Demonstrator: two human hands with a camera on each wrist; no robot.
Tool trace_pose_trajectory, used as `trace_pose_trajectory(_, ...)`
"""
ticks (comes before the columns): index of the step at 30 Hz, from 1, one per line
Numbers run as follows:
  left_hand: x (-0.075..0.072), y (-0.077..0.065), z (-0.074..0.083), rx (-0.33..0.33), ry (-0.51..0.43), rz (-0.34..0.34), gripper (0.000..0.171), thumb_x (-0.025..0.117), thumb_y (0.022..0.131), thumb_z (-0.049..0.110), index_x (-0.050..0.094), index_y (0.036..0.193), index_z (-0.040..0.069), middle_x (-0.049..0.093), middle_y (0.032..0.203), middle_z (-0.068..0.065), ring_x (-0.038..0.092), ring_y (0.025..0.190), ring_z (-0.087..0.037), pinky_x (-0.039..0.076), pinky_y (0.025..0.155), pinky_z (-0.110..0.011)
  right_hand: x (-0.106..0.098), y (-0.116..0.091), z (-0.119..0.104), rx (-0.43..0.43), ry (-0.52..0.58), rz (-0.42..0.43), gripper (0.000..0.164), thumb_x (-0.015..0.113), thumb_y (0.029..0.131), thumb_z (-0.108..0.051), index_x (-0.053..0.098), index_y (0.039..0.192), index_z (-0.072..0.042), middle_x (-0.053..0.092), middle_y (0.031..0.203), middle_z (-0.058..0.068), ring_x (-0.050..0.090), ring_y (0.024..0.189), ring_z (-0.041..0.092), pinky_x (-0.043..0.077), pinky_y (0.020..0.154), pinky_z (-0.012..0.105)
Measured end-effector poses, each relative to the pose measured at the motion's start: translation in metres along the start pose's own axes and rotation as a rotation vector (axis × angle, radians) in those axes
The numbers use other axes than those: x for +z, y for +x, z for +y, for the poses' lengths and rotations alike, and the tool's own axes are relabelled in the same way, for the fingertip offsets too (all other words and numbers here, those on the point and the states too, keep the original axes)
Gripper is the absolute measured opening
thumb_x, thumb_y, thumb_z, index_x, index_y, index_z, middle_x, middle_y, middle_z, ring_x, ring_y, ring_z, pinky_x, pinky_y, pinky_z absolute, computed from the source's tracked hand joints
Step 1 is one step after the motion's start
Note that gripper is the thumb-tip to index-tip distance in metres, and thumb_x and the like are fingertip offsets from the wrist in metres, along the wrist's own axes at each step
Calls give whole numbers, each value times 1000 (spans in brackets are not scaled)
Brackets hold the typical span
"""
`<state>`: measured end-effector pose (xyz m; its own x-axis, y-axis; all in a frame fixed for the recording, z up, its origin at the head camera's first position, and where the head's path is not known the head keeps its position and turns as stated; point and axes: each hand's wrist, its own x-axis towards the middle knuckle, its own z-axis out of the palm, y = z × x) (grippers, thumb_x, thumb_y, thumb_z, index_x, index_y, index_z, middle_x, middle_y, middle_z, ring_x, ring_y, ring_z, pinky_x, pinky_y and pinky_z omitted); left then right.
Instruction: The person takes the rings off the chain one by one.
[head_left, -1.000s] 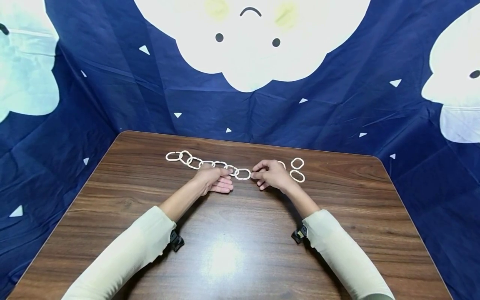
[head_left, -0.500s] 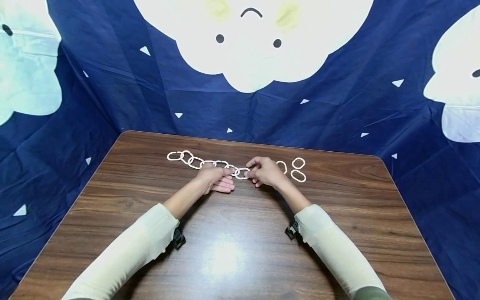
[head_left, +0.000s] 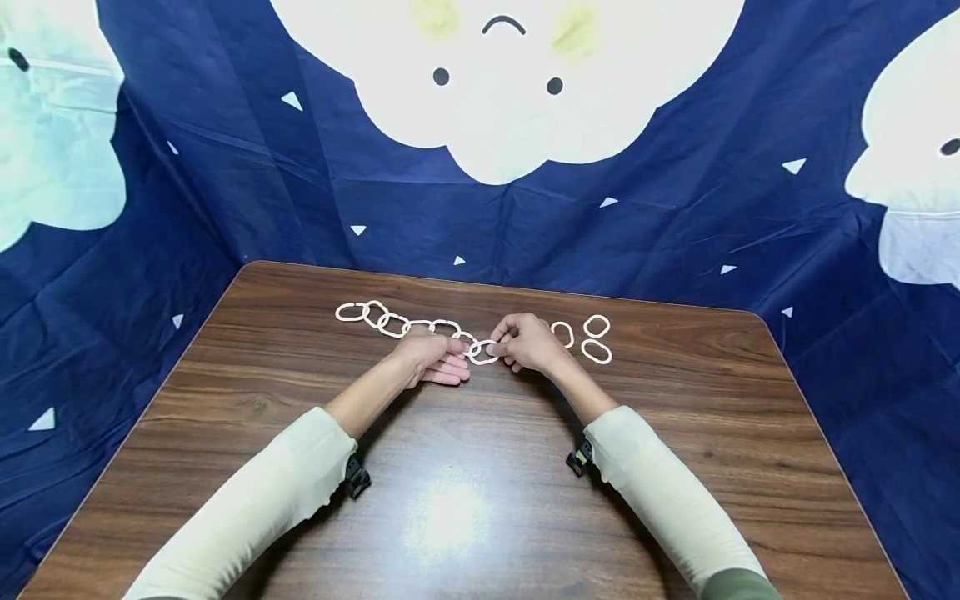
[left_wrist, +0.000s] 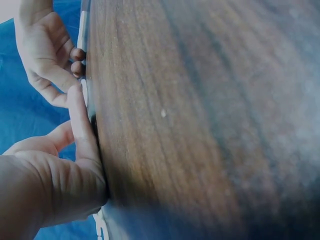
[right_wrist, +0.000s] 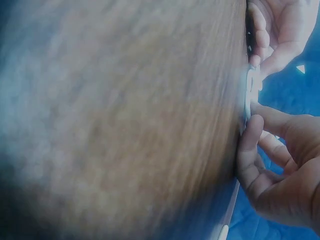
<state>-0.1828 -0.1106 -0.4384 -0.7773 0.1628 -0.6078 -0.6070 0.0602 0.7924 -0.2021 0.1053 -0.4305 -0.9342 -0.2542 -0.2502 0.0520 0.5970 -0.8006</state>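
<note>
A chain of white oval plastic links lies across the far part of the brown table, its middle partly hidden by my left hand. That hand holds a link close to the chain's right end with thumb and forefinger, the other fingers stretched out below. My right hand pinches the right side of the end link, which tilts slightly. In the right wrist view a white link shows edge-on between the two hands. The left wrist view catches the thumb of my left hand near the right fingers.
Three loose white links lie right of my right hand: one nearest the hand, one farther back and one in front of that. A blue cloth with clouds hangs behind the wooden table.
My right hand has moved left onto the end link and now pinches it. The end link has shifted slightly toward me and tilted. My left hand has stayed nearly still.
</note>
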Motion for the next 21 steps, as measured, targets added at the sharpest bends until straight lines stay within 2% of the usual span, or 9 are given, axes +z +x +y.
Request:
trace_pose_trajectory(6,-4,0,0,-3,30,-35,14,68,110,11,73,113,-2,80,80,-9,81,69,-17,70,72,-31,-1,-3,1,-6,16,-16,13,84,101,-8,73,101,-1,69,78,4,67,65,12,62,57,25)
trace_pose_trajectory(13,-10,1,2,-21,51,-86,15,67,111,14,73,116,1,82,84,-8,82,74,-18,71,76,-32,-2,-5,3,-3,144,-57,10,72,108,-2,64,110,4,70,91,10,72,68,14,68,65,30)
trace_pose_trajectory(18,-11,-1,4,-19,59,-112,16,65,112,14,72,119,1,82,85,-6,82,74,-16,70,75,-31,-1,-8,5,0,245,-65,16,66,110,3,66,124,12,70,90,11,73,69,13,68,68,28)
trace_pose_trajectory(21,-10,-1,4,-17,55,-124,15,66,111,13,72,117,1,82,84,-6,82,74,-17,70,76,-31,0,-9,6,-12,254,-48,21,65,112,1,69,128,13,70,89,10,73,71,13,69,70,29)
